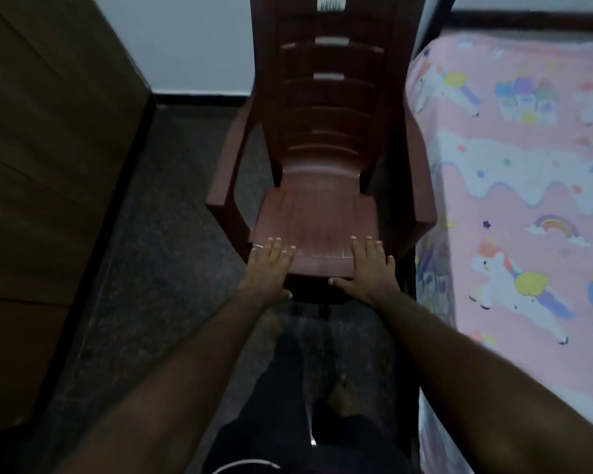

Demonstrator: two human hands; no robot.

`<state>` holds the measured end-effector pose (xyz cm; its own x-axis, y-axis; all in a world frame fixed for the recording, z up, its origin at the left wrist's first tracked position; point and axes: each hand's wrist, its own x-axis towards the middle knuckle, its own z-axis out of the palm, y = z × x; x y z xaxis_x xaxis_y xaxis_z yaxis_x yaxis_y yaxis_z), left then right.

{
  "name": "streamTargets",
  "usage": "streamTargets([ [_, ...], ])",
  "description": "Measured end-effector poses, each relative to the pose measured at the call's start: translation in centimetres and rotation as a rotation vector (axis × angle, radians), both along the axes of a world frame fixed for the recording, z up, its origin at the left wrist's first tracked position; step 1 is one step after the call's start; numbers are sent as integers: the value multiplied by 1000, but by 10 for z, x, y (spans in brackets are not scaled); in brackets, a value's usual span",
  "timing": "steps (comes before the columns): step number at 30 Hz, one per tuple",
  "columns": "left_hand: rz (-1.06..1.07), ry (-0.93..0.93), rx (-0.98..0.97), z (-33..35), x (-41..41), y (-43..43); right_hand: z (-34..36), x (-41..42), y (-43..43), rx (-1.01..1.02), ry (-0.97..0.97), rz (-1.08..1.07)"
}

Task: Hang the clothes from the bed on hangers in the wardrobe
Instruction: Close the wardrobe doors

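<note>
- Left hand (271, 265): lies flat on the front left part of the chair (322, 206) seat. Fingers (275, 246) straight and slightly spread, nothing held in them.
- Right hand (368, 268): lies flat on the front right part of the same seat. Its fingers (366, 247) are also straight, slightly spread and hold nothing.
- Both thumbs point inward, toward each other, just in front of the seat's front lip. Cannot tell whether they hook under it.
- Chair: reddish-brown moulded plastic with armrests and a slatted high back. It faces the camera and stands on the dark speckled floor (158, 234), its back toward the pale wall (192, 39).
- Bed (514, 172): along the right side, just beside the chair's armrest. The part in view is covered by a pink sheet printed with unicorns, rainbows and castles.
- Wardrobe (48, 148): brown wooden panels on the left, with a strip of floor between it and the chair.
- Both forearms are bare and stretched forward. Dark trousers (271, 422) and a bare foot (338, 395) show below them, blurred.
</note>
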<state>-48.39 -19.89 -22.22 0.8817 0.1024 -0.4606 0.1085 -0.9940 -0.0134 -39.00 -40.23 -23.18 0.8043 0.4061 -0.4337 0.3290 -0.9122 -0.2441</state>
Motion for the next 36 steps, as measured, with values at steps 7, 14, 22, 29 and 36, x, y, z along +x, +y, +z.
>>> streamTargets([
  [7,14,161,-11,-145,35,19,-136,28,19,-120,65,71],
  [14,-129,114,-21,-265,98,46,-255,69,40,-192,77,158],
  [22,-297,34,-10,-299,113,64,-304,72,40,-265,-87,200],
  [29,-210,83,-35,-287,222,94,-293,178,82,-284,-95,139],
  [36,-210,51,69,-277,349,136,-286,302,126,-273,-75,58],
])
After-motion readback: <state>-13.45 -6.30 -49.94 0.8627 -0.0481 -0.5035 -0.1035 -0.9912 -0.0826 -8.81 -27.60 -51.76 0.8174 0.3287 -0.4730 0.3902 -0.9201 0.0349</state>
